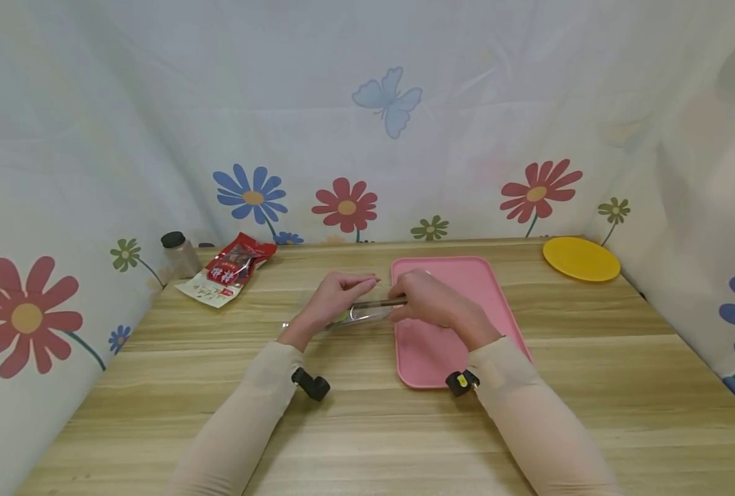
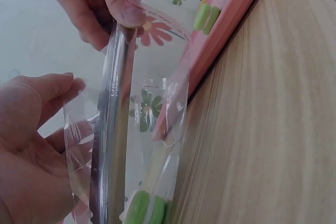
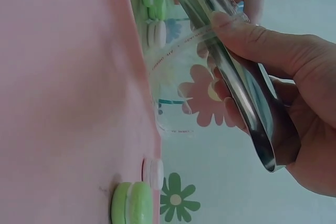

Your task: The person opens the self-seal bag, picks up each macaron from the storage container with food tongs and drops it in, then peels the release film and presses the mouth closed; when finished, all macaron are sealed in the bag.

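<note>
My right hand (image 1: 432, 300) grips steel tongs (image 3: 252, 108) near their bent end, thumb on top and fingers curled beneath. The tongs' arms reach into a clear plastic bag (image 2: 181, 93), whose printed rim lies by the right thumb. At the bag's other side, my left hand (image 2: 31, 129) holds its edge, with some fingers showing behind the film. A green macaron (image 2: 144, 208) is low in the bag. Over the left edge of the pink tray (image 1: 435, 365), the right hand hovers. On that tray sit a green macaron (image 3: 132, 203) and a pale macaron (image 3: 154, 173).
A yellow plate (image 1: 581, 259) lies at the back right of the wooden table (image 1: 367, 434). At the back left are a red and white snack packet (image 1: 227, 272) and a jar with a black lid (image 1: 181, 255). A flowered curtain (image 1: 317, 124) hangs behind the table.
</note>
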Demonstrator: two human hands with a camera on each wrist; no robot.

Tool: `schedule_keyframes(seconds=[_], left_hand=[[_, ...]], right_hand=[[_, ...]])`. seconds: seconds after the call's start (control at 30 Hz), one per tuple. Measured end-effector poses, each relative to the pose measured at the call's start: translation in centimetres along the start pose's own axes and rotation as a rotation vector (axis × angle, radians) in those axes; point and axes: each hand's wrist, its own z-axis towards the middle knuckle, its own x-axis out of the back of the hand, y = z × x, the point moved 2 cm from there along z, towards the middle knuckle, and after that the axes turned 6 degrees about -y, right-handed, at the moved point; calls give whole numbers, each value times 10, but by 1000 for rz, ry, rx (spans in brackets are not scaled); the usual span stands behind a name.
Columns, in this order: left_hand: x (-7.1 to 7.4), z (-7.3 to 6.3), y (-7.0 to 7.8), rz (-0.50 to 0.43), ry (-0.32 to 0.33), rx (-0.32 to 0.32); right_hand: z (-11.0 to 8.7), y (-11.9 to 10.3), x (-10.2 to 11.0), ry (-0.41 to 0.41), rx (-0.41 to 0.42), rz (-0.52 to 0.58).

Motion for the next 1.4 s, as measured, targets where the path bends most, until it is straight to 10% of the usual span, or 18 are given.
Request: schedule_keyframes(seconds=[0.37, 1.0, 1.4], left_hand=[[1, 0, -3, -14, 8, -32], [1, -1, 0, 61, 57, -72], [2, -3, 5, 28, 82, -88]], right_hand=[[-26, 22, 20, -16, -39, 18], [-152, 139, 62, 117, -156, 102], [-170, 159, 67, 26, -203, 159]])
